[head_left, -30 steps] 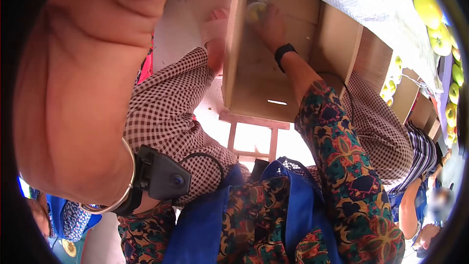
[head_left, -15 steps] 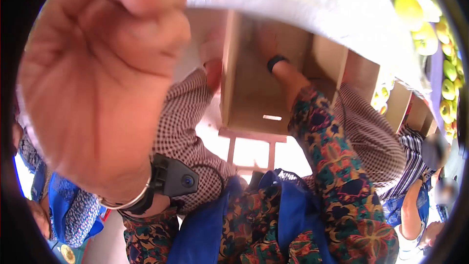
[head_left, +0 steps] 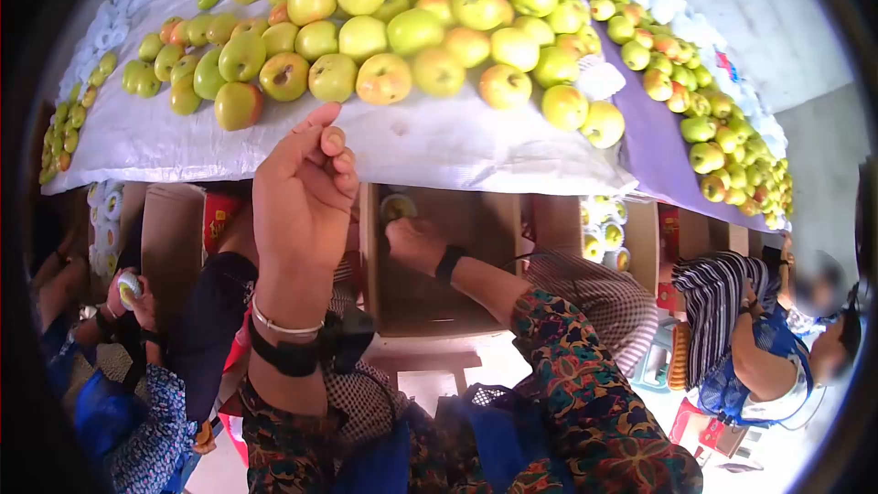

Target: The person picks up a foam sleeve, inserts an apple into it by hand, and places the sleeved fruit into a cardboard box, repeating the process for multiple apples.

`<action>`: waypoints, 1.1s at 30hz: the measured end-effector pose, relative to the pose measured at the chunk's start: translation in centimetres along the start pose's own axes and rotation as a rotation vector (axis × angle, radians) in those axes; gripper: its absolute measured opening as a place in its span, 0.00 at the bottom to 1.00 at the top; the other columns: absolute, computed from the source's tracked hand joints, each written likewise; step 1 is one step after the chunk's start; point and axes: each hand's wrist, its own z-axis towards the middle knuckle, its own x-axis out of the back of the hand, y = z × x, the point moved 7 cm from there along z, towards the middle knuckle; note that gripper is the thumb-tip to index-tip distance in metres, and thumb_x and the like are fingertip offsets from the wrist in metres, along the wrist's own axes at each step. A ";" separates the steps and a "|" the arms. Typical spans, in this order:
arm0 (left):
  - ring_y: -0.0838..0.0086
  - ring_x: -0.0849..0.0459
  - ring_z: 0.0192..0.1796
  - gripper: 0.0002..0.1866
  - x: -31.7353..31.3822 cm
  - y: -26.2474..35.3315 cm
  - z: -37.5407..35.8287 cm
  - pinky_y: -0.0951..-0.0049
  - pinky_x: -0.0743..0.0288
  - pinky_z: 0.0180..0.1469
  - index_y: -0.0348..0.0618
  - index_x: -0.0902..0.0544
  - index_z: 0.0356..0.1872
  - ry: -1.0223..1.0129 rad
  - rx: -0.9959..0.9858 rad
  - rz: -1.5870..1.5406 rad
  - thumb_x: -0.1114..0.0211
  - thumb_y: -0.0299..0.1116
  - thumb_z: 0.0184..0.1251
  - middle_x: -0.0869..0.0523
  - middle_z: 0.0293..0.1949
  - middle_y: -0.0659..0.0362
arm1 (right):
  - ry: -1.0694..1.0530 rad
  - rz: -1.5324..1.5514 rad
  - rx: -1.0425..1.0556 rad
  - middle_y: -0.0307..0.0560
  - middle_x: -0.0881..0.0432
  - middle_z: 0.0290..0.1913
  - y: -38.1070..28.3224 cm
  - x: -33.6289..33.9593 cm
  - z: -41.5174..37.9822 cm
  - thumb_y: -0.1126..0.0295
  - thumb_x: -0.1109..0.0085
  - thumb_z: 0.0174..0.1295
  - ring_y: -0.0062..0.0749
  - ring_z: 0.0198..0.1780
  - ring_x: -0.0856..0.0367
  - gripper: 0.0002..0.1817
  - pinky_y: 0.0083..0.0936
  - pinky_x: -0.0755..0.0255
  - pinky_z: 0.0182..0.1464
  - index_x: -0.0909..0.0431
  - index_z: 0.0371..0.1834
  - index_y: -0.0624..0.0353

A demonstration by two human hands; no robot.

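My left hand (head_left: 306, 183) is raised in front of the white-covered table edge, just below the apples. Its fingers are loosely curled and a little apart, with nothing visible in them. A bangle and a black strap with a small dark device circle that wrist. My right hand (head_left: 418, 245) reaches into a cardboard box (head_left: 448, 297) between my knees, its fingers curled against a greenish apple (head_left: 397, 208) in the far left corner. Part of that apple and the fingertips' contact are hard to make out. On the sheet (head_left: 439, 142) lies a wide heap of yellow-green apples (head_left: 357, 37).
More apples (head_left: 722, 137) and white foam nets (head_left: 663, 5) cover the right side. Co-workers sit on both sides; the left person's hands hold a netted apple (head_left: 128, 288). A neighbouring box (head_left: 608, 233) on the right has netted apples in it.
The view has tilted up, bringing the apple heap into sight. My left hand has moved away from the camera toward the table edge. My right hand stays in the box, now beside the apple.
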 end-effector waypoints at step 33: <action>0.79 0.23 0.33 0.13 -2.7 -4.0 2.7 0.82 0.27 0.33 0.35 0.22 0.51 -0.093 0.061 0.170 0.43 0.31 0.70 0.21 0.34 0.63 | 0.828 -0.642 -0.375 0.49 0.16 0.45 -2.0 47.9 -7.4 0.73 0.41 0.52 0.40 0.45 0.18 0.16 0.34 0.25 0.45 0.20 0.47 0.55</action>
